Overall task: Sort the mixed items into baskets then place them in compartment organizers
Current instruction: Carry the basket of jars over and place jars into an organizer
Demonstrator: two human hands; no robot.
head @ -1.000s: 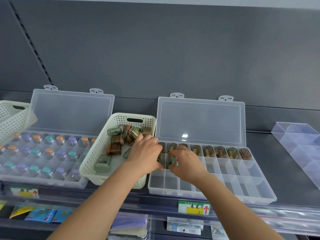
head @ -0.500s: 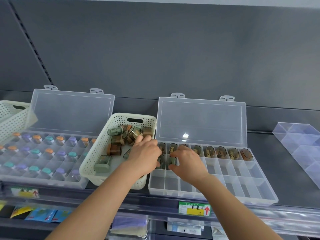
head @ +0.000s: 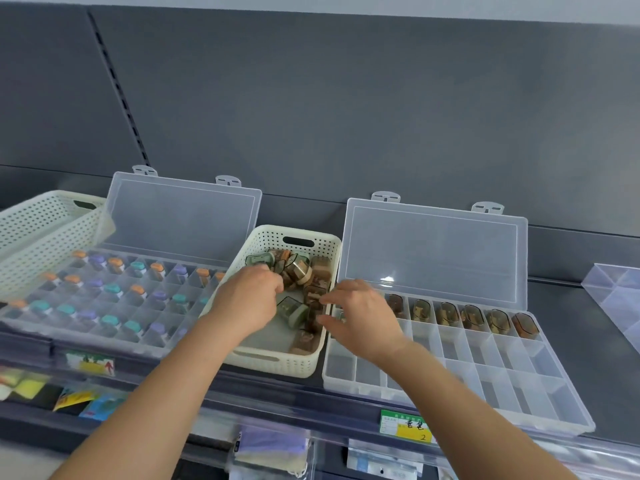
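Both hands have shifted left, away from the right organizer (head: 519,393) and over the cream basket (head: 263,362). The left hand (head: 249,299) reaches into the pile of brown and green items (head: 298,271) at the basket's far end, fingers curled down. Whether it grips one cannot be told. The right hand (head: 360,313) hovers at the basket's right rim, thumb and fingers apart, holding nothing. More items (head: 450,313) fill the organizer's far row. The left organizer (head: 114,299) holds capped vials.
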